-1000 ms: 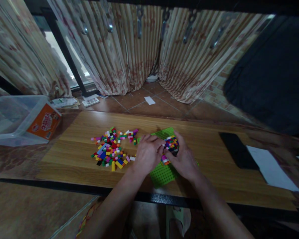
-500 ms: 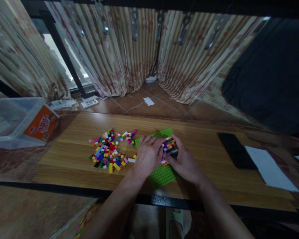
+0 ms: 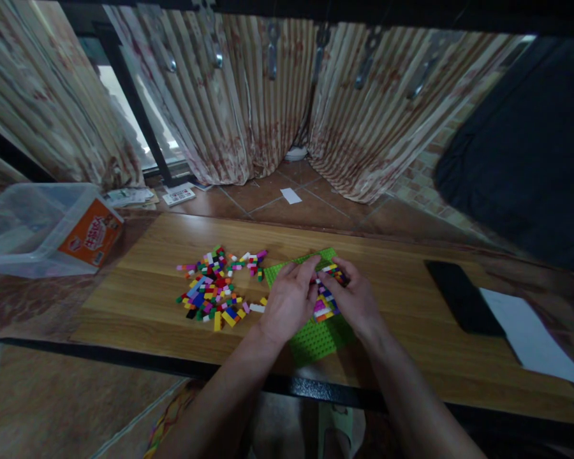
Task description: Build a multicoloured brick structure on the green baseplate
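On the wooden table lies a green toy-brick baseplate [image 3: 320, 341], turned at an angle. A block of many-coloured toy bricks [image 3: 324, 307] is built up on it, partly covered by my hands. My left hand [image 3: 291, 296] is over the plate's left half, fingers bent and pressed together at the bricks; what its fingertips hold, if anything, is hidden. From the right, my right hand [image 3: 356, 296] reaches over the bricks with thumb and fingers closed on the far part of the block. Left of the plate, loose toy bricks [image 3: 210, 293] are spread in a heap.
A clear plastic box [image 3: 43, 255] with an orange label stands at the table's left end. At the right lie a black phone-like slab [image 3: 462, 296] and a white paper sheet [image 3: 530, 335]. Striped curtains [image 3: 268, 115] hang beyond the table, with a dark cloth shape [image 3: 521, 153] at right.
My right hand has shifted towards the far edge of the brick block, uncovering more of its near part. My left hand stays by the bricks. The whole view has shifted slightly.
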`<state>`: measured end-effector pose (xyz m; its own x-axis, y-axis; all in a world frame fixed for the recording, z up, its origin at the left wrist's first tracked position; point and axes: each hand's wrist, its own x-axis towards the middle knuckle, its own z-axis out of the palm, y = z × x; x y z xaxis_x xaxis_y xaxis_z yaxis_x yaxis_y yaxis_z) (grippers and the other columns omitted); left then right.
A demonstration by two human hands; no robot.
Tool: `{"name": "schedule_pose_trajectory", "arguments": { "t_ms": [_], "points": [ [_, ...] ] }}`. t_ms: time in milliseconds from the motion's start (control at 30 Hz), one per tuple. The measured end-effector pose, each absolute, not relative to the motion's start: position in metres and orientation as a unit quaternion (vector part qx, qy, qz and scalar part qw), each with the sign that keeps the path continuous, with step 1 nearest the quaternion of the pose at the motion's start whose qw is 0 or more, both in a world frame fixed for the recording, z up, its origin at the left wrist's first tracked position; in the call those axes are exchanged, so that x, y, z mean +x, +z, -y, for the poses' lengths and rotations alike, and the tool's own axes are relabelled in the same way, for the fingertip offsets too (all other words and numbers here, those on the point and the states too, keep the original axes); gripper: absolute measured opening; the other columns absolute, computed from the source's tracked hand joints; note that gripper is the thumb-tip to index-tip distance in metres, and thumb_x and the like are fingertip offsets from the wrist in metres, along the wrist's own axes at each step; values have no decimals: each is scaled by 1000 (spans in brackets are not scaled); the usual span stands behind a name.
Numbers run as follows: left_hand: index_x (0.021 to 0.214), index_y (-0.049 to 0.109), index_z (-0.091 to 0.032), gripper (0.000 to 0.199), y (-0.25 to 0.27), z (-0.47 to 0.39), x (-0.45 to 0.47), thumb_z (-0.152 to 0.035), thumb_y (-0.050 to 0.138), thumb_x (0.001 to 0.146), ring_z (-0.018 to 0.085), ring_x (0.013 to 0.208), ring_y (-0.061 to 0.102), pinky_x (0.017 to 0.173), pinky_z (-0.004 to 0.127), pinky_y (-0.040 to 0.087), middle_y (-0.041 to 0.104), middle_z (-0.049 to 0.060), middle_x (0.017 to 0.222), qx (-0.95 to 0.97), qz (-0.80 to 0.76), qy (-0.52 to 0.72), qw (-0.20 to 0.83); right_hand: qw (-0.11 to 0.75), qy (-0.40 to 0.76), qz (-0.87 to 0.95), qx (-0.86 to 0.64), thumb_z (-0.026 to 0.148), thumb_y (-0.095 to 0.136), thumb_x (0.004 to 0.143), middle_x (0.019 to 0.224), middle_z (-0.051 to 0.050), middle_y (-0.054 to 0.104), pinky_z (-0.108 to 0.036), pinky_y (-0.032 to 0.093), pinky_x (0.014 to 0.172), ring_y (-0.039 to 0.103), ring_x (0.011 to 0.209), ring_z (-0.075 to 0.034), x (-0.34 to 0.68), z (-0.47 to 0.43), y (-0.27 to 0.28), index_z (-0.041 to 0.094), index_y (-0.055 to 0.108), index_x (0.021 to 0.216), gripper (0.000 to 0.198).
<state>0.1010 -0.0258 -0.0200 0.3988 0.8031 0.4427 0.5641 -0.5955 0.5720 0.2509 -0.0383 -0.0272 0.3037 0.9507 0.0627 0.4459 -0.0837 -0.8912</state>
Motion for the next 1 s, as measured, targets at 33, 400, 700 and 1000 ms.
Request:
{"name": "schedule_pose_trajectory", "arguments": {
  "t_ms": [33, 400, 700, 1000],
  "points": [
    [135, 42, -17, 52, -20, 26, 101, -10, 54, 85, 23, 100, 59, 91, 40, 50, 68, 5, 100, 819, -417, 356, 171, 432, 285, 513, -685, 52, 66, 75, 117, -15, 68, -49, 48, 94, 64, 106, -31, 251, 38, -26, 17, 59, 124, 60],
    [137, 37, -18, 56, -22, 28, 102, -8, 53, 84, 23, 100, 57, 90, 40, 51, 67, 5, 98, 801, -426, 368, 205, 397, 264, 536, -696, 55, 65, 74, 119, -17, 67, -49, 47, 95, 64, 107, -33, 252, 41, -21, 14, 57, 128, 68],
    [137, 36, -16, 55, -22, 28, 103, -9, 51, 84, 23, 101, 57, 92, 41, 51, 67, 6, 98, 793, -433, 365, 223, 393, 266, 522, -709, 54, 68, 70, 113, -13, 69, -47, 49, 90, 66, 101, -31, 251, 40, -21, 16, 60, 125, 67],
    [135, 40, -15, 52, -18, 29, 103, -10, 52, 84, 23, 102, 58, 92, 40, 52, 67, 8, 100, 788, -441, 358, 237, 379, 267, 523, -715, 53, 67, 69, 113, -13, 70, -44, 49, 89, 66, 101, -30, 249, 39, -18, 15, 62, 122, 65]
  ]
}}
